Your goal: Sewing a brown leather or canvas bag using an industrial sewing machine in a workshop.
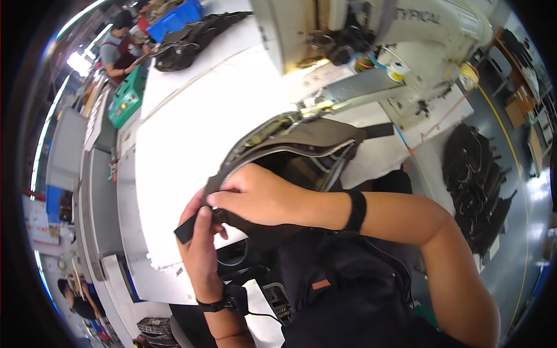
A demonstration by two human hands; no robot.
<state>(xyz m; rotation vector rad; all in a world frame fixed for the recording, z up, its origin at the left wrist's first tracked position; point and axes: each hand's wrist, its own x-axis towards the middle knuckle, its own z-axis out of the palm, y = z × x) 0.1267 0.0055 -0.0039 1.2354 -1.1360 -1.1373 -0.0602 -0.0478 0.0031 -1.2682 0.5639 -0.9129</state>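
Observation:
A dark brown fabric bag (pixel 316 134) lies at the edge of the white table, its zipper (pixel 335 168) open and a patterned lining partly showing inside. My left hand (pixel 200 249) grips the bag's left end from below, beside a short black strap end (pixel 186 230). My right hand (pixel 261 196) reaches across the bag and pinches the same narrow end, its thumb and fingertips close to the left fingers. The bag's far edge lies by the needle area of a sewing machine (pixel 429 49). A second dark strap (pixel 380 130) sticks out at the bag's right end.
More dark bags (pixel 185 49) lie at the table's far end, near a blue bin (pixel 174 18). A heap of dark bags (pixel 473 180) is at the right. A green box (pixel 127 98) stands beyond the table (pixel 185 127). Other people work at the left.

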